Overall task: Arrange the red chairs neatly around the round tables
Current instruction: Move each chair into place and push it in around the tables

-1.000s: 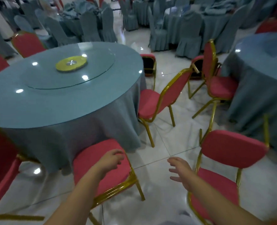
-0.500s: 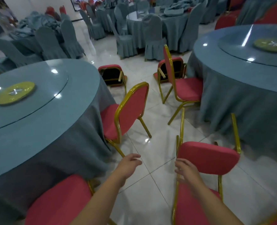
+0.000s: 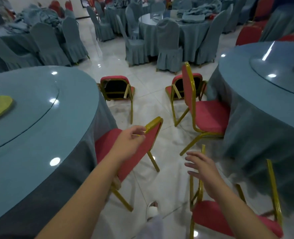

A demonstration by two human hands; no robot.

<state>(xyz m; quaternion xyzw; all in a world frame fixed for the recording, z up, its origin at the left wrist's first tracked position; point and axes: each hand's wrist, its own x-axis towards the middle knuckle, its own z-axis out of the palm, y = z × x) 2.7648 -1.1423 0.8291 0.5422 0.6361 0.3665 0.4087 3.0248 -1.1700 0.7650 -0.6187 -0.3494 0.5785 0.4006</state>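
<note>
The red chair in question stands at the edge of the left round table, its seat tucked partly under the hanging tablecloth and its back tilted out toward the aisle. The left hand is on it, fingers curled round the gold top rail. The right hand is open with fingers spread, just beside the gold post of a second red chair near the right round table; whether it touches that post I cannot tell.

These look like ordinary banquet chairs: a rigid metal tube frame with padded seat and back, probably light enough to swing one-handed. The rail is the sensible hold, since it is stiff and the padding would give. The painted tube may be a bit slick, and on the glossy tiled floor the legs should slide readily, perhaps too readily.

The aisle is crowded. Two chairs lie tipped over, one by the left table and another by the right, dark undersides showing. An upright red chair sits at the right table with its legs angled out. The long cloth could snag a leg, and the person's slippered foot is close below.
</note>
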